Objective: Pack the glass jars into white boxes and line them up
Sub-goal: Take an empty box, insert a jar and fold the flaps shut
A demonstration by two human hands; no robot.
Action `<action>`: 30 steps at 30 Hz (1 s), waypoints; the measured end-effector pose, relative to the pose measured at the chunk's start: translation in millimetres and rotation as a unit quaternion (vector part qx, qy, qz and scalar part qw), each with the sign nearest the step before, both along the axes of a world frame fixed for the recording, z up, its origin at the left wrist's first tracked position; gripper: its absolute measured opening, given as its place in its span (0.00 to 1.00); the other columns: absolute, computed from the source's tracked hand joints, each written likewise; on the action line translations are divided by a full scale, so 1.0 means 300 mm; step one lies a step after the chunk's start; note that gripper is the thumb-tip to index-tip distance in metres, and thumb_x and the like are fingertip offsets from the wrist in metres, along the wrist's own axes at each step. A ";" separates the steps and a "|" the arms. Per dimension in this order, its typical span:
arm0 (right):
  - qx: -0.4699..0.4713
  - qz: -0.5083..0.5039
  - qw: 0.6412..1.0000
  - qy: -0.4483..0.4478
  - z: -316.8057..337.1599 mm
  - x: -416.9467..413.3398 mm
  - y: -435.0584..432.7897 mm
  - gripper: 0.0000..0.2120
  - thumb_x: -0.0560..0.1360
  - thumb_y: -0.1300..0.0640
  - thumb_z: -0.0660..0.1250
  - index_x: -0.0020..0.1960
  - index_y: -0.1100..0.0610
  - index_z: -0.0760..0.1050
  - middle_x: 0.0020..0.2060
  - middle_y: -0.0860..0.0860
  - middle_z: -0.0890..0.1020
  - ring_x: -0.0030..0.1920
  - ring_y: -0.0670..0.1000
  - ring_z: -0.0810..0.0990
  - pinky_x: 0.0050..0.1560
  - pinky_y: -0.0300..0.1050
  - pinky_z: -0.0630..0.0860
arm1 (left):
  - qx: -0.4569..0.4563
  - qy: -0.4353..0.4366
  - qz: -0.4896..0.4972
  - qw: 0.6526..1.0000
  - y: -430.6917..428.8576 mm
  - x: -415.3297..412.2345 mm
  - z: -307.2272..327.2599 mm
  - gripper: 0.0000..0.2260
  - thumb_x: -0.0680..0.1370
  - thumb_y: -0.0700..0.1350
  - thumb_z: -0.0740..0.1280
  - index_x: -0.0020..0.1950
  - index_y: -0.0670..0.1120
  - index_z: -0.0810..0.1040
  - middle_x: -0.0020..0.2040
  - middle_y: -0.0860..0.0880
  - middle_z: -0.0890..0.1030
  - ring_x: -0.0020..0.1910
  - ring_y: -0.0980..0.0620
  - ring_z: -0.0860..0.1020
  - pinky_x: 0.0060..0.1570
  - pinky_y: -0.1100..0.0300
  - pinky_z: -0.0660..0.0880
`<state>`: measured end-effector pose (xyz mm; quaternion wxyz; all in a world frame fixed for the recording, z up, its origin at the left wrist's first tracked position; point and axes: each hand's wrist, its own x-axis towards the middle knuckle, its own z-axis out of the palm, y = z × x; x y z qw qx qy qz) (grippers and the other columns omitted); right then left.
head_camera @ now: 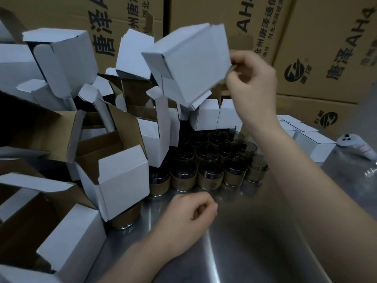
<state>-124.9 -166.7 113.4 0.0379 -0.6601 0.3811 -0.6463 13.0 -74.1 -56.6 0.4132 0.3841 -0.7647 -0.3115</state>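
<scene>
My right hand (252, 78) holds a white box (189, 64) tilted in the air above the jars, fingers pinching its right end where a glass rim shows. My left hand (191, 209) rests on the steel table (234, 242) with its fingers curled and nothing in it. Several glass jars (208, 160) with tan bands stand in a tight group in the middle. More white boxes with open flaps (122, 180) are piled on the left, some set over jars. Closed white boxes (312, 139) stand in a line at the right.
Large brown cartons (306, 37) with printed characters wall off the back. A white controller (357, 148) lies at the right edge beside clear plastic wrap (370, 172). Bare steel lies in front of the jars.
</scene>
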 end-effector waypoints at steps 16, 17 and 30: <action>0.102 0.124 0.980 -0.119 -0.302 -0.180 0.156 0.26 0.66 0.76 0.57 0.32 0.47 0.81 0.33 0.41 0.82 0.38 0.40 0.79 0.43 0.33 0.74 | -0.031 0.232 0.162 0.959 0.001 0.017 0.039 0.09 0.79 0.51 0.58 0.43 0.53 0.75 0.42 0.51 0.80 0.42 0.50 0.81 0.43 0.55 0.79; 0.104 0.112 0.982 -0.108 -0.313 -0.173 0.158 0.26 0.67 0.76 0.56 0.33 0.47 0.81 0.33 0.40 0.82 0.39 0.39 0.79 0.43 0.31 0.74 | -0.033 0.239 0.161 0.957 0.001 0.018 0.040 0.09 0.78 0.54 0.58 0.43 0.54 0.74 0.43 0.52 0.80 0.43 0.50 0.81 0.44 0.54 0.79; 0.139 0.154 0.978 -0.037 -0.437 -0.086 0.161 0.21 0.67 0.72 0.57 0.39 0.49 0.80 0.36 0.40 0.82 0.41 0.40 0.80 0.45 0.31 0.74 | -0.053 0.093 0.029 0.994 0.026 0.013 0.052 0.24 0.69 0.58 0.71 0.64 0.62 0.71 0.68 0.61 0.65 0.67 0.67 0.68 0.58 0.78 0.65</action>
